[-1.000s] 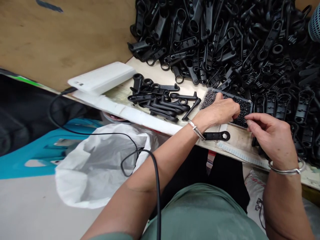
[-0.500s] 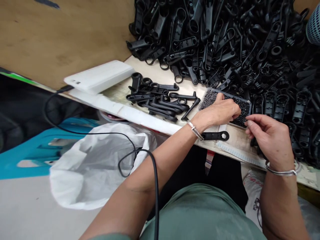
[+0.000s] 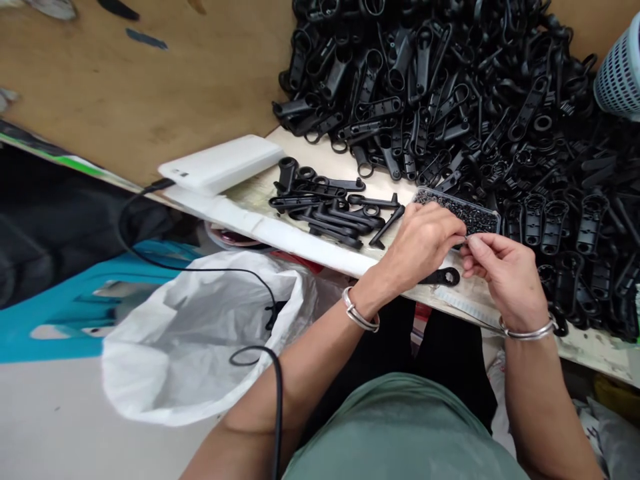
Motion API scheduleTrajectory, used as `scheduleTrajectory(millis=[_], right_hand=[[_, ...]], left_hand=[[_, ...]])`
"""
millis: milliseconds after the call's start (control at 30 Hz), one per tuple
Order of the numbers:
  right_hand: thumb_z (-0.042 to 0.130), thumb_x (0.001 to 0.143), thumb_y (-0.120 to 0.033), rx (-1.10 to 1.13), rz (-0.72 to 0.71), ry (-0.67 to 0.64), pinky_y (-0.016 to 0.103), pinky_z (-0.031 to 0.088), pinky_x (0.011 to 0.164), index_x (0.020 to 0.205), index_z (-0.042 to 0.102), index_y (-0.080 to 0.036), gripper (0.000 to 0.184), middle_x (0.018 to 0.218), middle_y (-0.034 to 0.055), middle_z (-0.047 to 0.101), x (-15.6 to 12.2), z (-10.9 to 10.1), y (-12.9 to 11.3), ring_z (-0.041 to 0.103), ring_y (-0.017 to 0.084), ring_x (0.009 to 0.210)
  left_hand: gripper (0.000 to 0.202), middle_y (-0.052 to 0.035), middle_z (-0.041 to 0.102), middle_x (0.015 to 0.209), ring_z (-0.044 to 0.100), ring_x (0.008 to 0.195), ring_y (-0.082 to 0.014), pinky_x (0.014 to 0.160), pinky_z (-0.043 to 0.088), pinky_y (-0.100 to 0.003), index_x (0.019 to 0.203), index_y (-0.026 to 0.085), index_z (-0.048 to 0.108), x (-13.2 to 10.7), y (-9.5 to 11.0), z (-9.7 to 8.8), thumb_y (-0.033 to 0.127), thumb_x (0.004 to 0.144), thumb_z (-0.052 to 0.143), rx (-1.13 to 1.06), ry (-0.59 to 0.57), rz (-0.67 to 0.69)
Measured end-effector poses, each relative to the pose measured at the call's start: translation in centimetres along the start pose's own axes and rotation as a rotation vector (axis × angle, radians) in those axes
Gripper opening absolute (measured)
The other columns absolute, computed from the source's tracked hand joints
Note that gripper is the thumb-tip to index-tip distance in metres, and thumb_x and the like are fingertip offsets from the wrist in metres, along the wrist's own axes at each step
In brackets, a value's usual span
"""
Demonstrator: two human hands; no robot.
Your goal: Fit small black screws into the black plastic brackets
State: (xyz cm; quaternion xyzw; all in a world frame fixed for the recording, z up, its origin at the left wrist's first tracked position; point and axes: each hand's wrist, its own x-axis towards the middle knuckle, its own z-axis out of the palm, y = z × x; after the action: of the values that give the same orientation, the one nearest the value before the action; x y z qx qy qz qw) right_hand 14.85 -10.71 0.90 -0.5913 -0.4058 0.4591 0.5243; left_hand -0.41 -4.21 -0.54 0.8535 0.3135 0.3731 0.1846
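Observation:
My left hand (image 3: 425, 241) and my right hand (image 3: 505, 275) meet fingertip to fingertip in front of a clear plastic box (image 3: 457, 198). Small dark pieces (image 3: 473, 215) fill that box. Both hands are closed in a pinch; something tiny and dark seems to be between the fingertips, too small to name. Below them a black plastic arm with a ring end (image 3: 447, 276) lies flat at the table edge, partly hidden by my left wrist. Left of the box sits a small group of similar black arms (image 3: 340, 217).
A large heap of black plastic parts (image 3: 415, 100) covers the back and right of the table. At left lies a white power bank (image 3: 223, 163) with a black cable (image 3: 200, 269). A white bag (image 3: 165, 347) hangs open below the edge. A blue-grey basket (image 3: 620, 73) stands at upper right.
My left hand has come out of the box of small pieces, back toward me. My right hand has moved left, and the fingertips of both now touch. The view has shifted slightly.

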Motion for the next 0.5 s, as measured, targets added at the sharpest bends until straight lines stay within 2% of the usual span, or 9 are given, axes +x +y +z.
scheduleTrajectory(millis=[167,300,500], right_hand=[[0.086,0.065,-0.040,0.071,0.019,-0.033,0.018,0.049,0.045,0.072,0.071,-0.014,0.030,0.066,0.0018,0.065,0.2,0.6,-0.4,0.054,0.008,0.049],[0.087,0.066,-0.042,0.107,0.039,-0.062,0.017,0.048,0.045,0.073,0.071,-0.014,0.032,0.066,0.0012,0.064,0.4,0.6,-0.3,0.054,0.007,0.050],[0.087,0.065,-0.038,0.082,0.028,-0.066,0.015,0.046,0.046,0.073,0.071,-0.015,0.029,0.065,0.0004,0.063,1.1,0.6,-0.1,0.054,0.007,0.050]], left_hand=[[0.006,-0.0022,0.072,0.088,0.061,0.087,-0.0163,0.085,0.042,-0.032,0.087,0.016,0.069,-0.5,-0.1,0.3,0.017,0.089,0.064,-0.111,0.075,-0.011],[0.006,-0.0008,0.072,0.084,0.062,0.084,-0.0146,0.082,0.046,-0.028,0.083,0.016,0.070,-0.3,-0.5,0.5,0.014,0.086,0.065,-0.214,0.088,-0.042],[0.009,-0.0001,0.072,0.081,0.062,0.081,-0.0139,0.082,0.047,-0.027,0.081,0.017,0.071,-0.2,-0.9,0.5,0.013,0.086,0.065,-0.225,0.077,-0.066]])
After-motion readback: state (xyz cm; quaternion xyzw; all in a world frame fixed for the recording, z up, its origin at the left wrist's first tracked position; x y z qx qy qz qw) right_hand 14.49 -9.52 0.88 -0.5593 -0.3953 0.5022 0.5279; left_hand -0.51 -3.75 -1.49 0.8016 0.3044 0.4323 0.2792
